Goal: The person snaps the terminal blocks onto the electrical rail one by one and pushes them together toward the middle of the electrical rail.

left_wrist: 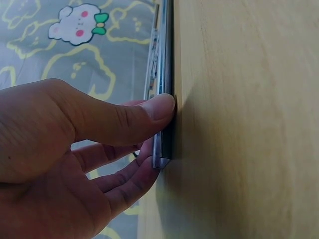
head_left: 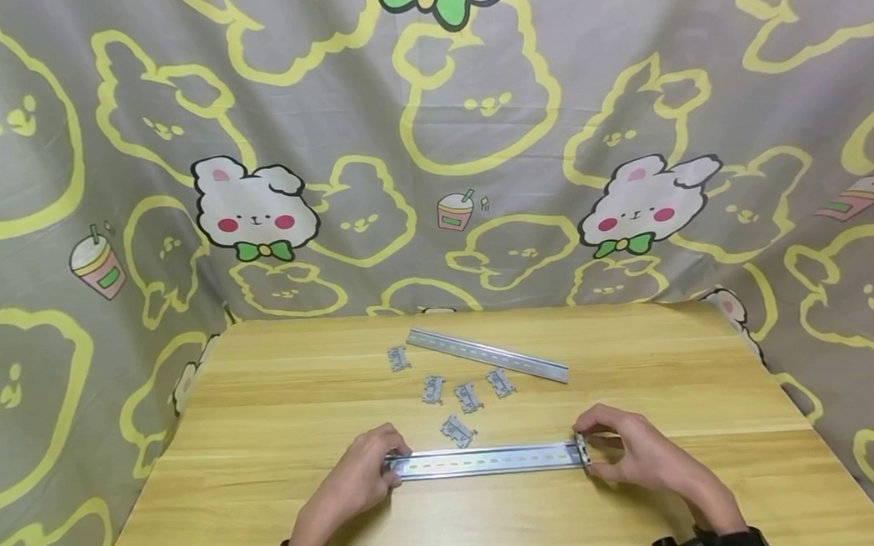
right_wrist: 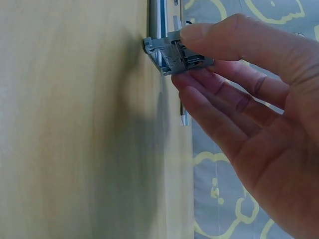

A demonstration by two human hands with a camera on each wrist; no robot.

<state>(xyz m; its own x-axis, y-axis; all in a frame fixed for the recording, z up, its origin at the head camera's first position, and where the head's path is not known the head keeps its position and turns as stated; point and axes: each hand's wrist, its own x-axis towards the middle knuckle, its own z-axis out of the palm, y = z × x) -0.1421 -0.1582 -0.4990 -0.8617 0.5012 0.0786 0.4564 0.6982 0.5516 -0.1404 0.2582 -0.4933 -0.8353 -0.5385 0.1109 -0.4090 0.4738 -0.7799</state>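
Note:
A slotted metal DIN rail (head_left: 486, 462) lies crosswise at the front of the table. My left hand (head_left: 352, 477) grips its left end; in the left wrist view the thumb (left_wrist: 158, 107) presses one long edge while the fingers curl to the other side. At the opposite end, my right hand (head_left: 637, 451) pinches a grey plastic clip-on module (head_left: 583, 449) between thumb and fingers. The right wrist view shows this module (right_wrist: 172, 56) standing across the rail's end, its notched, moulded side facing the camera.
Behind the rail, several similar grey modules (head_left: 468, 397) lie scattered on the wooden table (head_left: 265, 417). A second slotted rail (head_left: 487, 355) rests at a slant farther back. A patterned curtain (head_left: 372, 202) hangs around the table's back and sides.

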